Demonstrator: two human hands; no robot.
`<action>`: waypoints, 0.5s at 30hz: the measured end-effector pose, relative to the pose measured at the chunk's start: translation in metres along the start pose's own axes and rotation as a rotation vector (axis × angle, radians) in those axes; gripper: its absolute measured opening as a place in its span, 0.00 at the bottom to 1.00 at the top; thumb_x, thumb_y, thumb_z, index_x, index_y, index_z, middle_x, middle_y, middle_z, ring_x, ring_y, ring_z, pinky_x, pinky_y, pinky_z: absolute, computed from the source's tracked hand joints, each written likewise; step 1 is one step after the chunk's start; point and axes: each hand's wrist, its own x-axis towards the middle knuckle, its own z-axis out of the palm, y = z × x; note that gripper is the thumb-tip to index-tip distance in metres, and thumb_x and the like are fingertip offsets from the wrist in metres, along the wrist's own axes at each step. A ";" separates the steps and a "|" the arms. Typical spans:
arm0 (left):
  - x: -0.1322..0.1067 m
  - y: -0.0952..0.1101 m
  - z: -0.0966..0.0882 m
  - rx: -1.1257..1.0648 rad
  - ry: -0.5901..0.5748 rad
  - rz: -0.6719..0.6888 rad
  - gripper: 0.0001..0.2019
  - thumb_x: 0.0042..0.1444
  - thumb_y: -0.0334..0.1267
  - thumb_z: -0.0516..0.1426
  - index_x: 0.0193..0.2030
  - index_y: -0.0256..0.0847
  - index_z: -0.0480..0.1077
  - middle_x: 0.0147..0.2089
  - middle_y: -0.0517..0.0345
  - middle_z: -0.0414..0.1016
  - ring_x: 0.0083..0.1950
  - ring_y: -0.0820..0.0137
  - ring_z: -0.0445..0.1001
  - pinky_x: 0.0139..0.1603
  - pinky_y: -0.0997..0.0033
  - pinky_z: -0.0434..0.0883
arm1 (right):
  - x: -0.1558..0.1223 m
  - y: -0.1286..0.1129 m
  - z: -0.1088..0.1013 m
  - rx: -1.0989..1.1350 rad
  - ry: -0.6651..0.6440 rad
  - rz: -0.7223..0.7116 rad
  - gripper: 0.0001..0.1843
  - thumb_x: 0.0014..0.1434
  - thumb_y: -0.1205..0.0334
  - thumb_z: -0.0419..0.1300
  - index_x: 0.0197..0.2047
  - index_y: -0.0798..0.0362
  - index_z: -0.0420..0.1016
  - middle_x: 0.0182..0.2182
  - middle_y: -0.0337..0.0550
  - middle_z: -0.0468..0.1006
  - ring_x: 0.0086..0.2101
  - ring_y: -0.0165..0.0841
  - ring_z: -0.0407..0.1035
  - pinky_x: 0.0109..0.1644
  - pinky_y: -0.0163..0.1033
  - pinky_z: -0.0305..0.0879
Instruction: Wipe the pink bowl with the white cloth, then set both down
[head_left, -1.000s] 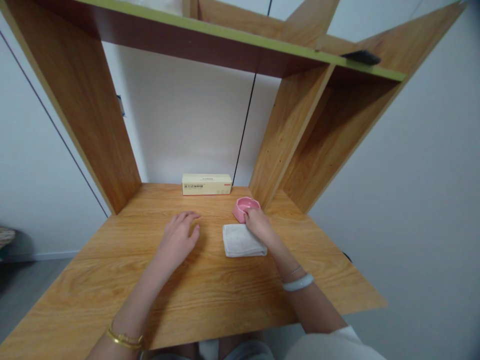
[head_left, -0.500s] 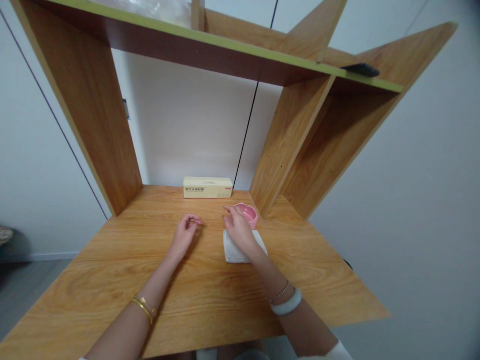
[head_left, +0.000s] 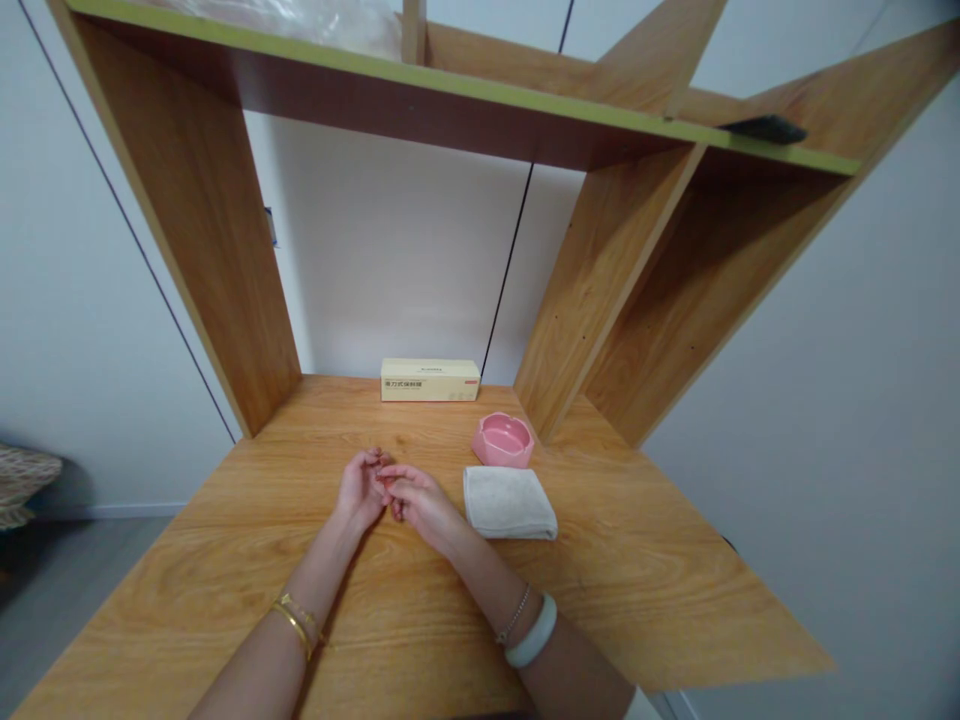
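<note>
My left hand (head_left: 363,490) is over the wooden tabletop with its palm turned up and its fingers loosely curled apart. The fingertips of my right hand (head_left: 422,508) meet in a pinch at the left palm and fingers. Something small and reddish may be between them, too small to name. To the right of my right hand lies a folded light grey cloth (head_left: 510,503). Just behind that cloth stands a pink angular bowl (head_left: 504,441), touched by neither hand.
A cream-coloured long box (head_left: 430,381) stands at the back of the wooden desk (head_left: 420,620). Upright panels flank the desk on the left (head_left: 187,220) and right (head_left: 607,290). Overhead runs a shelf (head_left: 465,95) holding clear plastic and a dark flat object (head_left: 766,128).
My right hand has moved left, away from the pink bowl and the cloth, to my left hand. My left hand has turned its palm up. The view has shifted slightly.
</note>
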 end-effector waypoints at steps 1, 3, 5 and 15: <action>0.000 0.000 0.000 0.003 -0.012 -0.008 0.06 0.40 0.25 0.48 0.25 0.39 0.58 0.20 0.66 0.58 0.13 0.78 0.57 0.07 0.80 0.55 | -0.001 0.000 -0.001 0.014 -0.004 -0.007 0.10 0.39 0.66 0.60 0.30 0.54 0.71 0.16 0.33 0.68 0.16 0.21 0.54 0.20 0.31 0.44; 0.000 -0.001 -0.001 0.001 -0.030 -0.021 0.06 0.39 0.25 0.48 0.26 0.39 0.57 0.20 0.66 0.58 0.13 0.77 0.58 0.07 0.79 0.56 | -0.003 0.000 -0.002 0.045 -0.012 -0.003 0.10 0.40 0.67 0.60 0.31 0.54 0.71 0.17 0.34 0.68 0.16 0.22 0.54 0.21 0.31 0.44; 0.000 -0.002 -0.001 -0.007 -0.043 -0.027 0.07 0.39 0.25 0.47 0.26 0.39 0.57 0.19 0.66 0.57 0.13 0.77 0.58 0.07 0.78 0.58 | -0.005 -0.001 -0.003 0.072 -0.023 0.016 0.09 0.41 0.66 0.60 0.31 0.54 0.72 0.18 0.34 0.68 0.17 0.22 0.55 0.21 0.31 0.44; 0.000 -0.003 0.001 0.005 -0.037 -0.018 0.07 0.38 0.24 0.47 0.26 0.39 0.56 0.20 0.67 0.56 0.14 0.77 0.58 0.09 0.78 0.60 | -0.004 -0.004 -0.007 0.134 -0.007 0.065 0.09 0.41 0.67 0.60 0.31 0.54 0.72 0.19 0.36 0.69 0.19 0.24 0.57 0.22 0.31 0.46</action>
